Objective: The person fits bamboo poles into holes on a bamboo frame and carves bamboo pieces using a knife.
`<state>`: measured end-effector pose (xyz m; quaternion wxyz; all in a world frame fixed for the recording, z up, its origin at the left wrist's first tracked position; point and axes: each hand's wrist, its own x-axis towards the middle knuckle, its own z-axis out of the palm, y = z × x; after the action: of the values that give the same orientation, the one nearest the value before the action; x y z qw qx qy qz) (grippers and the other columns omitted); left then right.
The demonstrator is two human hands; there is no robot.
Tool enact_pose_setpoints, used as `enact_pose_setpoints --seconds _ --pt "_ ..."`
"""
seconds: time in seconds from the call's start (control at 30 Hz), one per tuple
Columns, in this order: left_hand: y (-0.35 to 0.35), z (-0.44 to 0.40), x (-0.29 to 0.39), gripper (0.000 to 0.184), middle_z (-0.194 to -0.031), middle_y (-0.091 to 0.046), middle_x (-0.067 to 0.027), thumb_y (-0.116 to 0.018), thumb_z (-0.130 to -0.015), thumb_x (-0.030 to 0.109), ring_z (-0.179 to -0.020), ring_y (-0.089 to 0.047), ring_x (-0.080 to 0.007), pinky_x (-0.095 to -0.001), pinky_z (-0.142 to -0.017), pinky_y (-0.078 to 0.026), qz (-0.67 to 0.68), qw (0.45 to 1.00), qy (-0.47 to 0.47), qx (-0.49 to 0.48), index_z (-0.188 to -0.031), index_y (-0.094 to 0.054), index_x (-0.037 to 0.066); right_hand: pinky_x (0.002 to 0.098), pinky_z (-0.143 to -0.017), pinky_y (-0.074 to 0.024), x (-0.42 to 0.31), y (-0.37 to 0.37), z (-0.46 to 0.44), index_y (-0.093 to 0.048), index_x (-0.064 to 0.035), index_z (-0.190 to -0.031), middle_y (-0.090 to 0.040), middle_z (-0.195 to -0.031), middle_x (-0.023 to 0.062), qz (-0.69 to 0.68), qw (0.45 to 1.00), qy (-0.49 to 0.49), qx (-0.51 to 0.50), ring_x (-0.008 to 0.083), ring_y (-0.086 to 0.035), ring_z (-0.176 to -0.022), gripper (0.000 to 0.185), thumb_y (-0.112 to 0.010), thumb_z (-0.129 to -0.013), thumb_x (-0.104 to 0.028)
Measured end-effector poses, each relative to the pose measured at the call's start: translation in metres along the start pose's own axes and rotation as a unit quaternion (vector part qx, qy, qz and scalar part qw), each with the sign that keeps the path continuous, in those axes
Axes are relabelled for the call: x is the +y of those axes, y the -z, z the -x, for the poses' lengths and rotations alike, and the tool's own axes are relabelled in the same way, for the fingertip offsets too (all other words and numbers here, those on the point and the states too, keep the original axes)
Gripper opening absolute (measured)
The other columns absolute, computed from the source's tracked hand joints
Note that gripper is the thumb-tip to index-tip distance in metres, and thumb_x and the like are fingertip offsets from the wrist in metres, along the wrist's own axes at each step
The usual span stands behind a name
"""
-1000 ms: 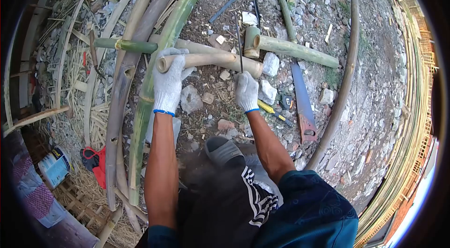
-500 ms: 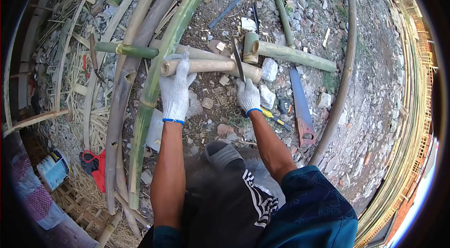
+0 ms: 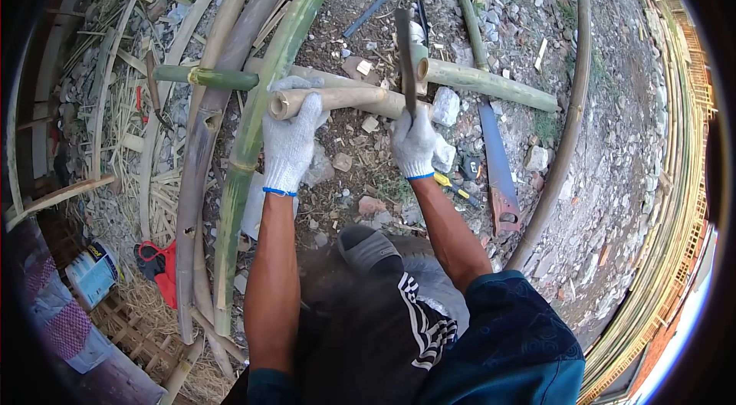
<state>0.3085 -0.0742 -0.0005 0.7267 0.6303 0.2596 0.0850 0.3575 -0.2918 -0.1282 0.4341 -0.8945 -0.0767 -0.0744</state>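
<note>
My left hand (image 3: 291,146), in a white knit glove with a blue cuff, is closed around the near end of a short tan bamboo piece (image 3: 345,98). The piece lies sideways over a longer tan bamboo pole (image 3: 318,80), and its hollow end faces left. In my right hand (image 3: 414,146), gloved the same way, is a machete (image 3: 406,52). Its dark blade points up and away from me, blurred, near the right end of the bamboo piece. Fingers cover the machete's handle. Whether the blade touches the bamboo, I cannot tell.
Long bamboo poles (image 3: 245,152) run along my left. Right of the machete lie a green bamboo pole (image 3: 491,85), a white stone (image 3: 446,108), a handsaw (image 3: 500,163), a tape measure (image 3: 471,167) and a yellow-and-black tool (image 3: 454,187). A paint bucket (image 3: 90,276) stands lower left.
The machete has swung more upright, its blade tip now higher, and my right hand has shifted slightly up and right. My left hand still grips the bamboo piece.
</note>
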Motion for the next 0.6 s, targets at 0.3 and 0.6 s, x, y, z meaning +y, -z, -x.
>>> enact_pose_setpoints --seconds 0.3,0.6 --pt "0.003 0.002 -0.001 0.034 -0.122 -0.066 -0.0121 -0.071 -0.098 0.013 -0.113 -0.067 -0.0200 -0.0340 -0.088 -0.064 0.064 0.998 -0.011 0.021 -0.125 -0.055 0.003 0.0542 -0.062 -0.0514 -0.030 0.018 -0.013 -0.058 -0.0038 -0.098 -0.065 -0.074 0.0261 -0.021 0.999 0.027 0.007 0.0457 -0.067 -0.070 0.016 -0.057 -0.104 -0.018" --pt "0.002 -0.002 -0.004 0.033 -0.127 -0.063 -0.0138 -0.069 -0.099 0.014 -0.114 -0.066 -0.0248 -0.0402 -0.091 -0.065 0.036 0.999 -0.009 0.009 -0.125 -0.052 0.004 0.0518 -0.061 -0.0516 -0.003 0.003 -0.003 -0.063 -0.0035 -0.103 -0.065 -0.071 0.0230 0.096 0.993 -0.007 -0.072 0.0440 -0.067 -0.068 0.019 -0.056 -0.105 -0.022"
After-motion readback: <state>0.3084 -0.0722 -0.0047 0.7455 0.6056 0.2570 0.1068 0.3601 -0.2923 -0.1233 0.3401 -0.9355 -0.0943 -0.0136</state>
